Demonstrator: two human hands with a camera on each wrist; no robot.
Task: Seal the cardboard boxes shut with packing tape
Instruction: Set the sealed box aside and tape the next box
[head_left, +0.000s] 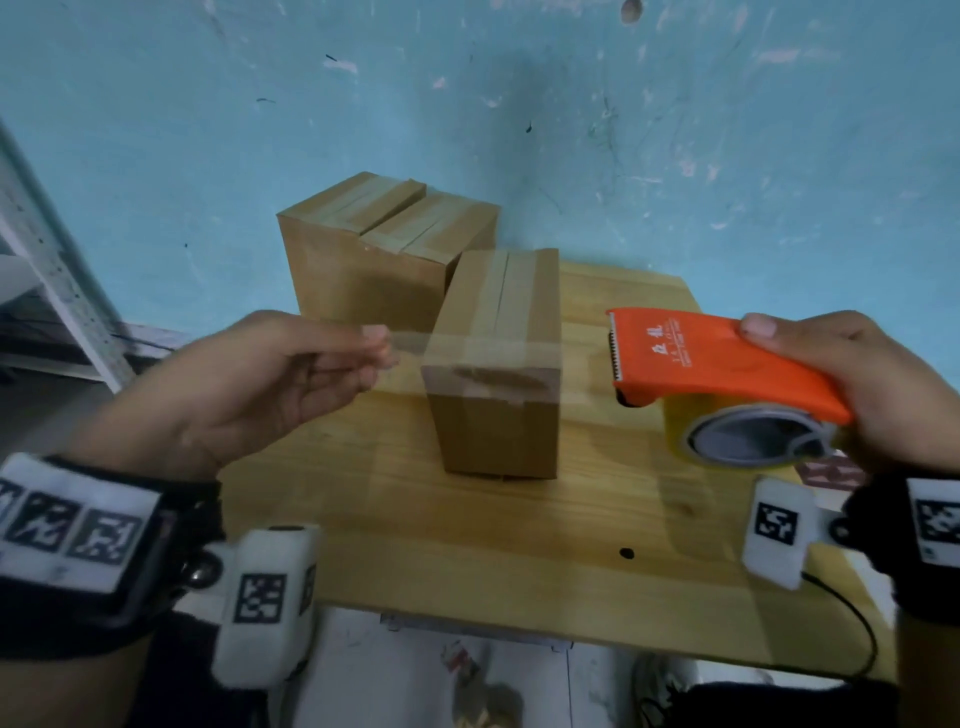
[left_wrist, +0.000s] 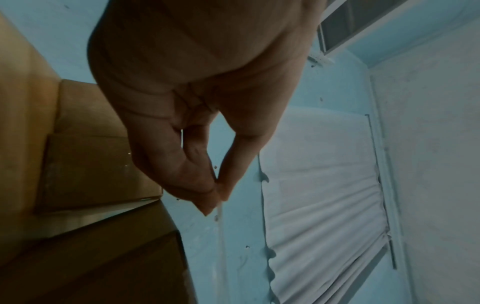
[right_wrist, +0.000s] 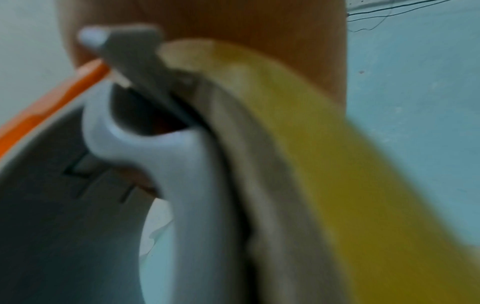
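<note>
- Left hand (head_left: 249, 384): thumb and fingertips pinch the free end of a clear tape strip (head_left: 410, 349). The left wrist view confirms the pinch. Judged purpose: to keep the strip taut and its sticky face off the skin.
- Right hand (head_left: 852, 384): gripping the orange tape dispenser (head_left: 722, 364), thumb on top of the housing, the yellowish roll (head_left: 675, 421) hanging beneath. The serrated cutter faces left, toward the strip. The other fingers are hidden behind the tool.
- The strip spans between the two hands, crossing the near end of the front box (head_left: 496, 358). Whether it touches the cardboard yet cannot be told.
- The front box stands on the wooden desk (head_left: 519, 545), midway between the hands. Its lid seam already carries a lengthwise run of tape. The stretched strip lies crosswise to that seam, judged as a reinforcing band near the front edge.
- Two rear boxes (head_left: 374, 244) sit close together behind it, against the blue wall (head_left: 675, 130), both with glossy tape over their top seams. Judged as finished and set out of the way.
- Next step, as assessed: lower the strip squarely, press it down both sides, then tear it at the cutter.
- Risk: slack tape folding onto itself or landing askew.
</note>
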